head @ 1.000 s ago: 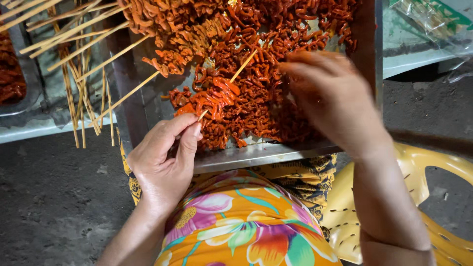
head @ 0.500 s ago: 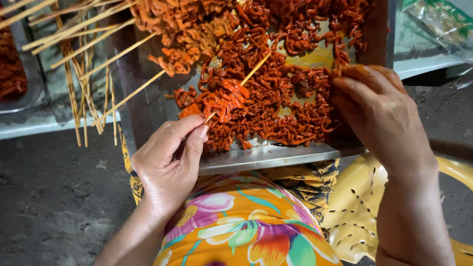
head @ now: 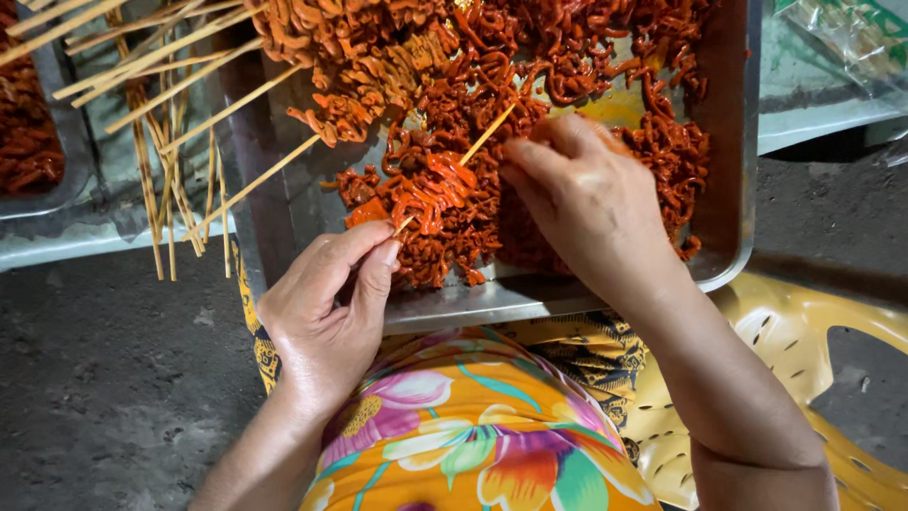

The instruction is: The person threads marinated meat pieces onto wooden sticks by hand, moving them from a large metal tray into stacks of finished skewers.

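My left hand (head: 331,303) pinches the near end of a thin bamboo skewer (head: 482,137) at the front of a metal tray (head: 728,189). Orange-red marinated meat strips (head: 430,194) are threaded on the skewer's lower part, its bare tip pointing up and to the right. My right hand (head: 582,194) rests on the red meat pile (head: 586,57) just right of the skewer, fingers curled on the strips. Whether it grips a piece is hidden. The tray sits on my lap, over bright floral cloth (head: 463,435).
Loaded skewers (head: 350,57) lie across the tray's far left. Loose bare skewers (head: 161,142) lie on a grey surface at left, beside another tray of meat (head: 28,123). A yellow plastic chair (head: 804,350) is at right. A plastic bag (head: 842,38) lies at top right.
My right hand has swung from the tray's right side leftward onto the meat beside the skewer. My left hand keeps its pinch on the skewer's end.
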